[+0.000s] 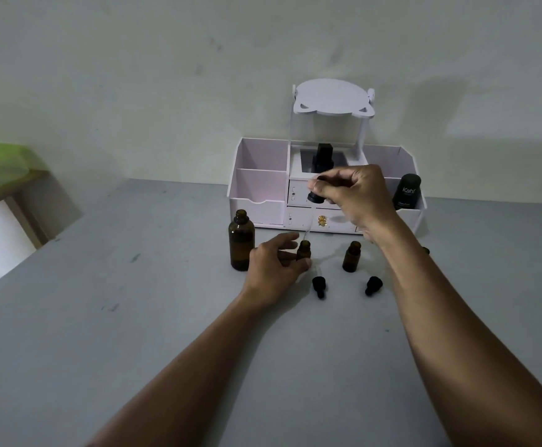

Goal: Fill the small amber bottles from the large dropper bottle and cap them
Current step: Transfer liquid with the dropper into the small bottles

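Right hand pinches dropper, tip over small bottle at frame centre; left hand steadies it. Risk: narrow mouth, drip misses onto table.

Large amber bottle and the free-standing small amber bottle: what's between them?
Head view: the left hand steadying another small amber bottle, with the glass dropper above.

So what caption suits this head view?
Right hand holds dropper over small bottle steadied by left hand.
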The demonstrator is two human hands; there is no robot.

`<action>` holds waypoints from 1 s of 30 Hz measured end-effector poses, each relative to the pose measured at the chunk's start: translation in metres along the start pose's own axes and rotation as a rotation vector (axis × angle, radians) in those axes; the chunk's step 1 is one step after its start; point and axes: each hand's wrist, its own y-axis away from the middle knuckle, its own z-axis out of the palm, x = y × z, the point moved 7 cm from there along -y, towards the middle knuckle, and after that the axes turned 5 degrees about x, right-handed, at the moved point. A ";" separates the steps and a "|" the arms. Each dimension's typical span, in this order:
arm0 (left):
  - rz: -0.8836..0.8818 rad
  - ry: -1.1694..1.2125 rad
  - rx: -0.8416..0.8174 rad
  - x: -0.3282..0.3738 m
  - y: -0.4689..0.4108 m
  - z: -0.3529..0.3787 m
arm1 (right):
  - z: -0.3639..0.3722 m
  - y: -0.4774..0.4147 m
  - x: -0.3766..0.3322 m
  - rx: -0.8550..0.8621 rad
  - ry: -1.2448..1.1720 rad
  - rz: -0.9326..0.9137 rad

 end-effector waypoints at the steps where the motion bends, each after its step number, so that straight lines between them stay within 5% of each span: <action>1: 0.006 -0.001 0.003 0.000 0.000 -0.001 | -0.002 0.000 -0.003 0.015 -0.012 -0.001; 5: 0.163 -0.085 0.104 0.013 0.014 -0.013 | -0.010 0.002 -0.020 0.093 -0.111 -0.025; 9: 0.484 -0.052 0.385 0.043 0.035 -0.056 | -0.010 0.002 -0.039 0.168 -0.299 -0.022; 13: 0.385 0.052 0.613 0.030 0.028 -0.113 | 0.010 0.003 -0.048 0.166 -0.430 -0.030; 20: 0.032 0.110 0.185 -0.036 -0.006 -0.117 | 0.040 0.004 -0.039 0.168 -0.427 -0.033; 30: 0.037 0.126 0.072 -0.040 -0.012 -0.108 | 0.063 0.001 -0.038 0.059 -0.326 -0.094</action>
